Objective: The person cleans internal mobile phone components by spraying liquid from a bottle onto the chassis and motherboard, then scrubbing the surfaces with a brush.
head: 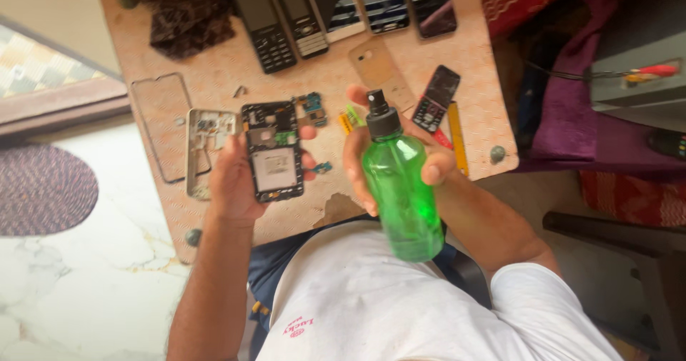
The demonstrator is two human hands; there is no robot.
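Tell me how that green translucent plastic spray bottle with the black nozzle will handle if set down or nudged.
The green translucent plastic spray bottle, held in the right hand, is tall and narrow, so it would probably tip easily when nudged. Its round body would likely roll once on its side. The smooth, glossy plastic may be slippery in a loose grip, and it looks light.

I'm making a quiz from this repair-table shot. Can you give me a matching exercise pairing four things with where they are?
Things:
1. green spray bottle
2. opened phone
3. dark cloth
4. yellow tool

Places:
A. far left corner of the table
B. in the right hand
C. on the table, beyond the right hand
D. in the left hand

Pairs: 1-B, 2-D, 3-A, 4-C
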